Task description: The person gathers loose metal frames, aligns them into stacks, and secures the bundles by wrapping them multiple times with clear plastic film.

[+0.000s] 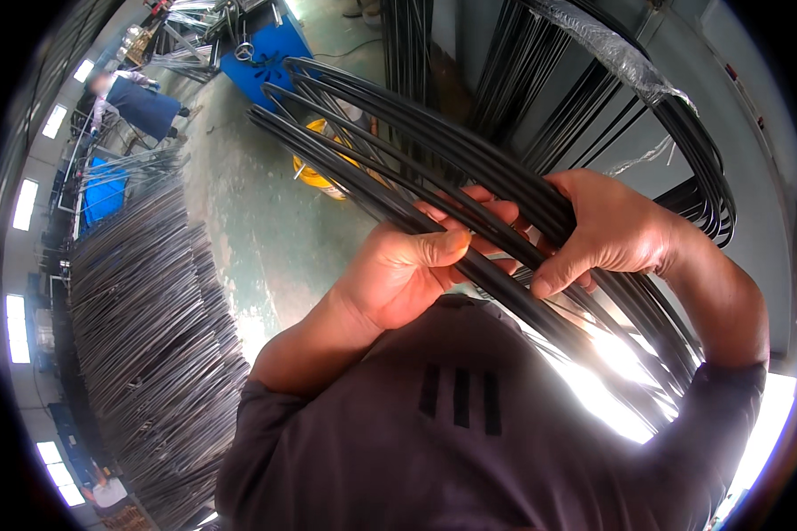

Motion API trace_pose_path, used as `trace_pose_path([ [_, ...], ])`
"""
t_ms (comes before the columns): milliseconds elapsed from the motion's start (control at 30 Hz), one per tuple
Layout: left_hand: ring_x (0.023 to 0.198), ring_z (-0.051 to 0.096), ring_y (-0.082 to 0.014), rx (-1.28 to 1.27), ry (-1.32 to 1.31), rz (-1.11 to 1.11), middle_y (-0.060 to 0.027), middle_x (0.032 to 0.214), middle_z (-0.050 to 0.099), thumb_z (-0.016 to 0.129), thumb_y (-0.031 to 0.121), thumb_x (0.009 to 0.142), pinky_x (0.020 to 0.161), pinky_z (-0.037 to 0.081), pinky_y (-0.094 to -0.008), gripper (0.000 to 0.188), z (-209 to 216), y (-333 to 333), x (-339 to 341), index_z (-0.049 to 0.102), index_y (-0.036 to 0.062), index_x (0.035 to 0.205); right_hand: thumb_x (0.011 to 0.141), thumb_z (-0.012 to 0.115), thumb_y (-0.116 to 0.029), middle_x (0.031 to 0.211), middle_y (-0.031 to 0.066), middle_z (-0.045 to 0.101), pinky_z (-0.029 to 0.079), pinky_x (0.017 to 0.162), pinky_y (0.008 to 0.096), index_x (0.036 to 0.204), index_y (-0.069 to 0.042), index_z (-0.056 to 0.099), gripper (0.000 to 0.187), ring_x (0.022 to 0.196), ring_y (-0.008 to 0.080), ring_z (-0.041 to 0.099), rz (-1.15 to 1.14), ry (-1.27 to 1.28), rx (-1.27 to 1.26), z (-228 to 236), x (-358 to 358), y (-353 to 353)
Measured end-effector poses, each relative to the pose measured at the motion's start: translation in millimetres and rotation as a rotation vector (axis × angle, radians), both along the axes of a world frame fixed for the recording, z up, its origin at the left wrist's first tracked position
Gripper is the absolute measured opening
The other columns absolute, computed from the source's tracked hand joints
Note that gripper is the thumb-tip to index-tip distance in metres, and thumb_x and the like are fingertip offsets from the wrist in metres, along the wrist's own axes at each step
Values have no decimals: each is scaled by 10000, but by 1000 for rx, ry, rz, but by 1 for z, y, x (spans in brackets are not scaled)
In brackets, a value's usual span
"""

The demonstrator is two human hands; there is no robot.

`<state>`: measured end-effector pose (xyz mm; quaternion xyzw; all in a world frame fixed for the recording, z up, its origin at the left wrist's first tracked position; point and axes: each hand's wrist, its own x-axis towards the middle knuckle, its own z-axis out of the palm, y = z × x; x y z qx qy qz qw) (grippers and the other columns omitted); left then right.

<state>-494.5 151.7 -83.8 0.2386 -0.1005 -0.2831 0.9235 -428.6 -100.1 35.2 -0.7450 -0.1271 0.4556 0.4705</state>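
A bundle of long, thin black rods or tubes (465, 147), bent into narrow loops at its far end, slants across in front of me from far left to near right. My left hand (407, 270) is closed on the lower strands, thumb on top and fingers reaching underneath. Farther right, my right hand (607, 226) wraps the upper strands from above, its thumb pressing down beside them. Between the hands a few strands lie slightly apart. The near end of the bundle runs down past my right arm into bright glare, where it is hard to make out.
A large pile of thin metal rods (150, 354) covers the floor at left. Beyond the bundle stand a yellow bucket (313, 173) and a blue panel (274, 51). At right, black looped rods hang under clear plastic wrap (607, 42). Another person (140, 104) is at far left.
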Motion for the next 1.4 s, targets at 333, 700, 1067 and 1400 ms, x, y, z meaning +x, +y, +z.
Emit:
trace_pose_path([
  [333, 1348, 653, -366, 58, -31, 129, -221, 1487, 638, 611, 127, 1096, 1156, 551, -529, 421, -8, -5, -1, 566, 21, 1501, 695, 1008, -147, 734, 26, 680, 481, 499, 264, 980, -6, 702, 442, 553, 100, 605, 10, 46, 96, -5, -2, -5],
  [700, 1191, 734, -344, 83, 110, 131, -170, 1356, 721, 691, 54, 1030, 1041, 613, -498, 320, 10, -7, -8, 681, 86, 1348, 699, 993, -130, 723, 26, 679, 481, 503, 273, 956, -12, 708, 403, 564, 104, 613, 22, 14, 56, -3, -6, -2],
  [1067, 1188, 726, -327, 178, 104, 179, -161, 1279, 746, 683, 84, 1043, 1035, 605, -490, 281, 13, -3, -14, 685, 64, 1323, 643, 1054, -135, 742, 39, 646, 512, 498, 293, 1020, 15, 633, 585, 568, 139, 648, 0, 41, 53, -1, -9, -2],
  [1400, 1351, 607, -360, -102, 25, 170, -172, 1417, 664, 696, 136, 1020, 1204, 459, -500, 433, 10, -20, 20, 611, 33, 1432, 713, 1021, -313, 916, 64, 743, 555, 887, 356, 1113, 21, 686, 620, 935, 194, 706, 197, -95, 57, 1, -14, -15],
])
